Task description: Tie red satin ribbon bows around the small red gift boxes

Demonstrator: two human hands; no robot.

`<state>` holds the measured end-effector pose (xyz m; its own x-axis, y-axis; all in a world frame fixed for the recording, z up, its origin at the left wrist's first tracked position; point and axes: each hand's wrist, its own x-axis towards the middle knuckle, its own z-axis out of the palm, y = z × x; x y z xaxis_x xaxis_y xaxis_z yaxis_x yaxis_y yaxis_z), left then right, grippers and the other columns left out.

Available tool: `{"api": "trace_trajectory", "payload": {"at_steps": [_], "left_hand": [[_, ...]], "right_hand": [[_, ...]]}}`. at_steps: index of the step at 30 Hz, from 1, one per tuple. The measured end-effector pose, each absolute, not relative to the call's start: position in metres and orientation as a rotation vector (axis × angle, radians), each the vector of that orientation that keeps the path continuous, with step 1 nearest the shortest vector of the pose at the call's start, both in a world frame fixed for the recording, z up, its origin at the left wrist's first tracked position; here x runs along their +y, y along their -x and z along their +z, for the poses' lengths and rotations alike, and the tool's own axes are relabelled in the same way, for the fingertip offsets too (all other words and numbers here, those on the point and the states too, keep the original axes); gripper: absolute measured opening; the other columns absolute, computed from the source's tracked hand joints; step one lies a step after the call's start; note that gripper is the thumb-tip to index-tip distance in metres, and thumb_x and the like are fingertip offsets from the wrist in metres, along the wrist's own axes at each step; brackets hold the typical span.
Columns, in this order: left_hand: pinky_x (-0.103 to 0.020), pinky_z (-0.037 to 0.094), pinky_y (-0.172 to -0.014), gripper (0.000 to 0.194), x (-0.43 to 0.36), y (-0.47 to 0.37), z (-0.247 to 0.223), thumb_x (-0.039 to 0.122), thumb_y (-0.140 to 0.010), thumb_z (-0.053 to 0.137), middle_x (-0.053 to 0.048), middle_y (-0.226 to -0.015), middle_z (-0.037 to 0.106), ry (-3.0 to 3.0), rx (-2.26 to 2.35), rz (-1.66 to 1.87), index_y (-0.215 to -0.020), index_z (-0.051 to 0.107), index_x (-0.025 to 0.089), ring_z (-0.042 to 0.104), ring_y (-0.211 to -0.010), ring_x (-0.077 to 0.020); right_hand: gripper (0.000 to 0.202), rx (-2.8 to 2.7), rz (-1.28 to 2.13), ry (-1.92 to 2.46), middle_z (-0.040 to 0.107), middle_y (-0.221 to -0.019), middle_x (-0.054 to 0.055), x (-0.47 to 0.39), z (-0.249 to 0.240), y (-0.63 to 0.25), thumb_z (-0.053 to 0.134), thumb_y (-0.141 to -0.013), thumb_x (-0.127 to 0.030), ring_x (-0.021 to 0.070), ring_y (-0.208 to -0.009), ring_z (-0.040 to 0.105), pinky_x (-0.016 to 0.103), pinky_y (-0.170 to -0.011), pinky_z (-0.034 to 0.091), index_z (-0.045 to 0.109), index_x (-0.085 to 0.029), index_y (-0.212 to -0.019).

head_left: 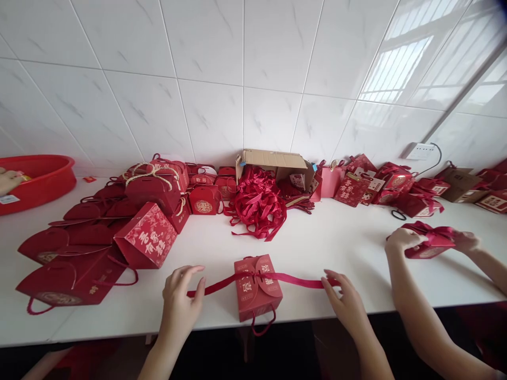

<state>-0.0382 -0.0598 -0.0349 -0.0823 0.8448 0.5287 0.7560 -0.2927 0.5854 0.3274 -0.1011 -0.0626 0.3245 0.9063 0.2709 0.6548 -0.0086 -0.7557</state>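
Observation:
A red gift box (pixel 259 290) with gold characters lies near the table's front edge, a cord handle hanging over the edge. A dark red ribbon (pixel 295 279) crosses its top, knotted or crossed at the middle, and stretches out to both sides. At the ribbon's left end is my left hand (pixel 184 295), thumb over the ribbon, fingers curved and apart from the thumb. My right hand (pixel 344 295) is at the other end, with thumb and fingertips around the ribbon. Behind the box lies a heap of loose red ribbons (pixel 259 203).
Many red boxes (pixel 146 237) are piled at the left, beside a red basin (pixel 37 182). An open carton (pixel 273 158) stands against the tiled wall. Further boxes and bags line the back right. Another person's hands hold a ribboned box (pixel 430 243) at the right.

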Motion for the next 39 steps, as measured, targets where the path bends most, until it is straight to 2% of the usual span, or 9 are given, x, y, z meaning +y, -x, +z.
{"api": "trace_trajectory", "payload": {"at_steps": [3,6,9,14,20,24,29,33,39], "left_hand": [[-0.040,0.044,-0.092,0.018,-0.068,0.017,-0.021,0.032,-0.082,0.057,-0.009,-0.105,0.058,-1.819,1.644,1.339,-0.098,0.057,0.024,0.055,-0.105,-0.0264],[-0.037,0.044,-0.095,0.029,-0.074,-0.008,-0.015,0.036,-0.082,0.059,-0.008,-0.113,0.056,-1.574,1.421,1.221,-0.107,0.052,0.024,0.055,-0.110,-0.0247],[-0.036,0.045,-0.094,0.036,-0.071,-0.025,-0.017,0.037,-0.080,0.061,-0.009,-0.117,0.055,-1.476,1.251,1.132,-0.111,0.048,0.023,0.053,-0.114,-0.0242],[-0.030,0.046,-0.078,0.036,-0.053,-0.025,-0.012,0.040,-0.075,0.064,-0.005,-0.101,0.056,-1.515,1.300,1.000,-0.103,0.049,0.023,0.056,-0.094,-0.0207],[-0.024,0.037,-0.058,0.036,-0.045,-0.020,-0.001,0.046,-0.079,0.057,0.004,-0.062,0.043,-1.594,1.232,0.696,-0.062,0.042,0.019,0.043,-0.060,-0.0121],[-0.023,0.027,-0.052,0.048,-0.046,-0.020,-0.008,0.046,-0.075,0.062,0.006,-0.058,0.025,-1.662,1.372,0.833,-0.056,0.027,0.020,0.029,-0.054,-0.0092],[-0.023,0.028,-0.051,0.047,-0.045,-0.017,-0.012,0.047,-0.075,0.061,0.006,-0.057,0.026,-1.698,1.384,0.858,-0.055,0.028,0.020,0.029,-0.053,-0.0095],[-0.024,0.037,-0.058,0.036,-0.044,-0.014,-0.007,0.045,-0.080,0.057,0.004,-0.062,0.039,-1.747,1.341,0.780,-0.063,0.039,0.020,0.042,-0.059,-0.0118],[-0.035,0.042,-0.089,0.025,-0.052,-0.030,0.011,0.031,-0.079,0.062,-0.005,-0.103,0.053,-2.088,1.300,1.079,-0.099,0.048,0.023,0.052,-0.100,-0.0219]], "right_hand": [[0.034,-1.355,0.301,1.662,0.061,-0.112,0.012,-0.092,-0.048,-0.311,0.053,-0.086,-0.044,0.0256,-0.096,0.061,0.033,-0.064,0.053,0.062,-0.021,-0.109],[0.028,-1.467,0.482,1.495,0.061,-0.110,0.011,-0.081,-0.032,-0.281,0.046,-0.091,-0.040,0.0237,-0.102,0.059,0.032,-0.073,0.052,0.061,-0.022,-0.106],[0.025,-1.592,0.756,1.315,0.062,-0.096,0.008,-0.071,-0.025,-0.252,0.048,-0.090,-0.041,0.0206,-0.092,0.059,0.031,-0.077,0.050,0.059,-0.020,-0.096],[0.037,-1.418,1.204,1.282,0.043,-0.064,-0.004,-0.059,-0.031,-0.237,0.058,-0.081,-0.053,0.0100,-0.056,0.039,0.022,-0.049,0.033,0.043,-0.020,-0.074],[0.044,-1.488,1.383,1.298,0.035,-0.059,-0.004,-0.059,-0.025,-0.256,0.053,-0.084,-0.053,0.0093,-0.057,0.030,0.025,-0.053,0.024,0.041,-0.018,-0.060],[0.039,-1.379,1.434,1.228,0.038,-0.059,-0.004,-0.060,-0.016,-0.265,0.059,-0.082,-0.049,0.0099,-0.059,0.031,0.025,-0.056,0.024,0.048,-0.017,-0.062],[0.038,-1.375,1.470,1.222,0.036,-0.055,-0.005,-0.059,-0.017,-0.273,0.063,-0.079,-0.046,0.0089,-0.056,0.028,0.025,-0.054,0.021,0.050,-0.016,-0.059],[0.038,-1.302,1.575,1.093,0.046,-0.056,-0.002,-0.062,-0.018,-0.276,0.057,-0.084,-0.046,0.0089,-0.052,0.036,0.024,-0.051,0.025,0.055,-0.016,-0.062],[0.035,-1.216,1.580,0.813,0.055,-0.063,0.003,-0.068,0.003,-0.269,0.053,-0.088,-0.041,0.0135,-0.059,0.050,0.027,-0.057,0.039,0.064,-0.016,-0.066]]}}
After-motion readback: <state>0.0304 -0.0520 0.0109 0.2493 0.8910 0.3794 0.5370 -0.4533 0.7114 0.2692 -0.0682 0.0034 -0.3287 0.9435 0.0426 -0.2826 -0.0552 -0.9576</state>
